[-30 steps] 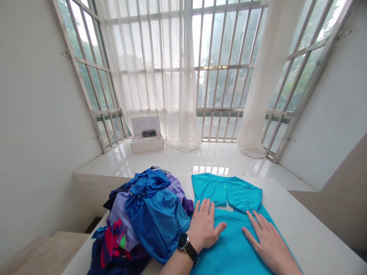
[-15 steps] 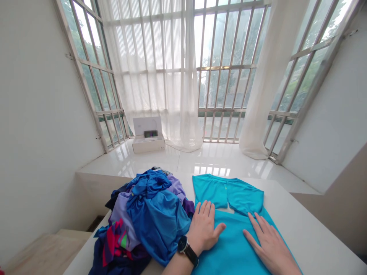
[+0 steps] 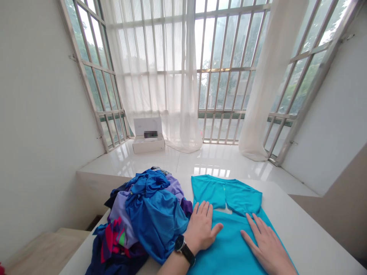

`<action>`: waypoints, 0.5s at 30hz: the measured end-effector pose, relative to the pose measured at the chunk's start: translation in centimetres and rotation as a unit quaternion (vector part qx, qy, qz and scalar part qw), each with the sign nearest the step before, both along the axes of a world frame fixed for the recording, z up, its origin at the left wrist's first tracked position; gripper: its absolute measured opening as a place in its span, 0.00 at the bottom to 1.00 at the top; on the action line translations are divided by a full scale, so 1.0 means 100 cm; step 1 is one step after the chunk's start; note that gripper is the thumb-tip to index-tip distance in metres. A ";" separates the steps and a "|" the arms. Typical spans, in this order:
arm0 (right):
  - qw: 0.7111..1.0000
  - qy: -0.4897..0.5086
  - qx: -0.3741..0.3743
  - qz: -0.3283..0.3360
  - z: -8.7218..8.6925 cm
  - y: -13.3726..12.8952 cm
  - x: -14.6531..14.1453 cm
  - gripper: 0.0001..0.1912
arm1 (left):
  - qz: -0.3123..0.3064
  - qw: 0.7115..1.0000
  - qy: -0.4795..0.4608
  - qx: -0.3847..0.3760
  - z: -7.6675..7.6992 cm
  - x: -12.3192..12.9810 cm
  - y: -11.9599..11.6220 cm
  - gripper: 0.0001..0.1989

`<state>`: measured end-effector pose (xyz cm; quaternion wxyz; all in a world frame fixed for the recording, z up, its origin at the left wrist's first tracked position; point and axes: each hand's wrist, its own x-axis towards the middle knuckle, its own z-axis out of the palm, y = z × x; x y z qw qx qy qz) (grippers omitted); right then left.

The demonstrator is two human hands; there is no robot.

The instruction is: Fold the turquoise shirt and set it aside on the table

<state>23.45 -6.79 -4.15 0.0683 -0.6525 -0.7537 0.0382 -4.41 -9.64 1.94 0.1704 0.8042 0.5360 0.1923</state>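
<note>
A turquoise garment (image 3: 226,244) lies spread on the white table, its two short sleeves folded inward at the far end with a small gap between them. My left hand (image 3: 203,227) rests flat on its left side, fingers stretched and thumb apart, with a black watch (image 3: 183,248) on the wrist. On the right side lies my right hand (image 3: 265,240), also flat with fingers spread. Neither hand grips the cloth. Close to my left forearm is a heap of crumpled clothes (image 3: 157,214) in blue, purple, navy and pink. The garment's near end runs out of view.
The white table (image 3: 309,236) meets a glossy white window ledge (image 3: 183,162). An open white box (image 3: 149,144) stands on the ledge at the left. Sheer curtains (image 3: 177,95) hang before barred windows. Below the table's left edge shows a brownish surface (image 3: 43,252).
The view has shifted very slightly. Both hands stay flat on the turquoise garment, and the heap of clothes lies as before.
</note>
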 end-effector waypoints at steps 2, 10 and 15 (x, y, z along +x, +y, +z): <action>1.000 0.001 0.003 0.000 0.000 0.000 0.000 0.45 | -0.001 1.000 -0.003 0.000 0.001 0.000 0.000 0.41; 1.000 -0.010 0.005 -0.003 0.005 -0.001 -0.003 0.43 | 0.004 1.000 0.018 0.018 -0.003 0.000 0.001 0.39; 1.000 0.016 0.020 0.006 0.003 -0.003 -0.002 0.43 | 0.007 0.999 0.020 0.030 -0.004 0.000 0.000 0.38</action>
